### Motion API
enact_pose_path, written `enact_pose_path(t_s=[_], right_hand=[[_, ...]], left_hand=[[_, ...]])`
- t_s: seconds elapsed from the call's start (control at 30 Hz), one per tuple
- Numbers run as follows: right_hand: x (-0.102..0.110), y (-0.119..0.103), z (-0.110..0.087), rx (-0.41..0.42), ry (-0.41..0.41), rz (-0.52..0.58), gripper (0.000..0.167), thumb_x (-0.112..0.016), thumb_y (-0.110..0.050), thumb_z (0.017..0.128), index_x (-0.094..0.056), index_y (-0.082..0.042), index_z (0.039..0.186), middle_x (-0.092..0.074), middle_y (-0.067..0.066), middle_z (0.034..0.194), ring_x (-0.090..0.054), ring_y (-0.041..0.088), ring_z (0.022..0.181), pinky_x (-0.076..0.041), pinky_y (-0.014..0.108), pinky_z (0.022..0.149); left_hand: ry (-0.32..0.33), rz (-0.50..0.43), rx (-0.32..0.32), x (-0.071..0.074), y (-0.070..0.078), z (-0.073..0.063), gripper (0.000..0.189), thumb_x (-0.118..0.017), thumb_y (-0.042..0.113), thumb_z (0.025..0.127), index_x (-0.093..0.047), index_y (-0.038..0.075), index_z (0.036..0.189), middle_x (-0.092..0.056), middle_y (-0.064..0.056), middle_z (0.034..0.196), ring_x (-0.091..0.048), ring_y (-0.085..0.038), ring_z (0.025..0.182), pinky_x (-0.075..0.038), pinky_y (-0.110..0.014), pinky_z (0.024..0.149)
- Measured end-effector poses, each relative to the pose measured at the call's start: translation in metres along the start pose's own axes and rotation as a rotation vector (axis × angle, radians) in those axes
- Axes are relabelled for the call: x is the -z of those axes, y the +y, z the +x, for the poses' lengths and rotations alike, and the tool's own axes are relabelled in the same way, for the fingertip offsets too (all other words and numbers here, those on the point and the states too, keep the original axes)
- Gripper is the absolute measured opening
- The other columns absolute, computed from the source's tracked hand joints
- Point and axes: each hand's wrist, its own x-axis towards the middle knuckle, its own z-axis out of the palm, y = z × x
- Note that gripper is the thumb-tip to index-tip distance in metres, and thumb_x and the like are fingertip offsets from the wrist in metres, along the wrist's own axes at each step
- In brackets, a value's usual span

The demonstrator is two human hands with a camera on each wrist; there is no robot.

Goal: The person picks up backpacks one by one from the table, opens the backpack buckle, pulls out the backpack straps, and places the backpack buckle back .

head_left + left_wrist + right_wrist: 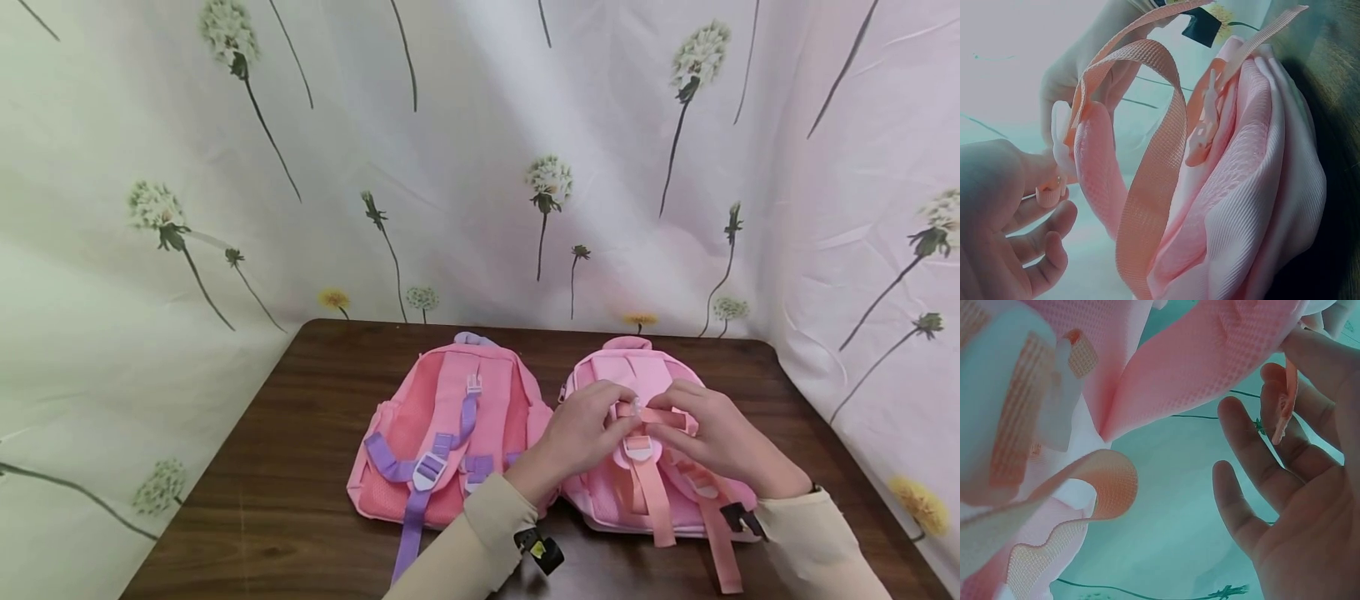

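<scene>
A light pink backpack (660, 371) lies on the table's right side, its shoulder straps uppermost. Over it, my left hand (588, 421) pinches a small whitish plastic buckle (636, 406) at the end of a padded shoulder strap (1099, 159). My right hand (712, 429) pinches the peach webbing (663, 417) close to that buckle. In the right wrist view, a webbing end (1286, 409) hangs by the right thumb and fingers. Another white buckle (639, 448) sits just below the hands. The fingertips partly hide how the webbing runs through the upper buckle.
A coral-pink backpack (491, 367) with purple webbing (414, 517) lies directly left of the light pink one. Both are on a dark wooden table (270, 467). Loose peach webbing (723, 546) hangs toward the front. A flower-print cloth (465, 167) stands behind.
</scene>
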Motion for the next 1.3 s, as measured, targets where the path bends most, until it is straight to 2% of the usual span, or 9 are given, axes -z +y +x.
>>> enact_pose_path(t_s=[0.27,0.53,0.77,1.0,1.3], right_hand=[[-0.0007,-0.0022,0.0018,0.017,0.015,0.020,0.040,-0.094,-0.006,0.075,-0.076,-0.025,0.106,-0.066,-0.014,0.098,-0.056,0.003,0.082,-0.046,0.013,0.074],[-0.0055,-0.0023,0.0049,0.068,0.030,0.019,0.041,-0.094,-0.007,0.074,-0.076,-0.022,0.106,-0.068,-0.012,0.099,-0.058,0.004,0.084,-0.048,0.012,0.078],[-0.0011,-0.0050,0.0079,0.052,0.025,0.021,0.043,-0.094,-0.006,0.074,-0.075,-0.022,0.108,-0.067,-0.012,0.098,-0.057,0.005,0.082,-0.048,0.014,0.075],[0.0026,-0.0045,0.0074,0.037,0.024,0.030,0.042,-0.094,-0.007,0.075,-0.074,-0.024,0.108,-0.063,-0.015,0.094,-0.057,0.005,0.084,-0.046,0.012,0.077],[-0.0014,-0.0032,0.0068,0.054,0.025,0.025,0.040,-0.094,-0.007,0.076,-0.075,-0.025,0.106,-0.061,-0.015,0.094,-0.055,0.001,0.084,-0.050,0.016,0.074]], left_hand=[[-0.012,-0.009,0.015,0.0000,0.0002,0.0005,0.023,-0.074,0.026,0.101,-0.071,0.013,0.120,-0.067,0.003,0.103,-0.053,-0.005,0.083,-0.042,-0.009,0.074],[-0.010,-0.020,0.010,-0.0018,0.0018,-0.0021,0.021,-0.074,0.023,0.100,-0.071,0.013,0.118,-0.069,0.002,0.108,-0.057,-0.005,0.091,-0.045,-0.010,0.082],[-0.006,-0.025,0.018,-0.0003,0.0000,-0.0005,0.024,-0.072,0.026,0.101,-0.070,0.013,0.122,-0.070,0.001,0.113,-0.060,-0.006,0.096,-0.048,-0.012,0.086],[-0.010,-0.031,0.034,0.0027,-0.0004,0.0009,0.027,-0.073,0.027,0.101,-0.070,0.013,0.124,-0.070,0.000,0.115,-0.060,-0.007,0.097,-0.049,-0.013,0.087],[-0.025,-0.028,0.039,0.0009,0.0006,0.0004,0.025,-0.072,0.026,0.102,-0.070,0.013,0.122,-0.071,0.000,0.117,-0.064,-0.008,0.104,-0.050,-0.014,0.092]])
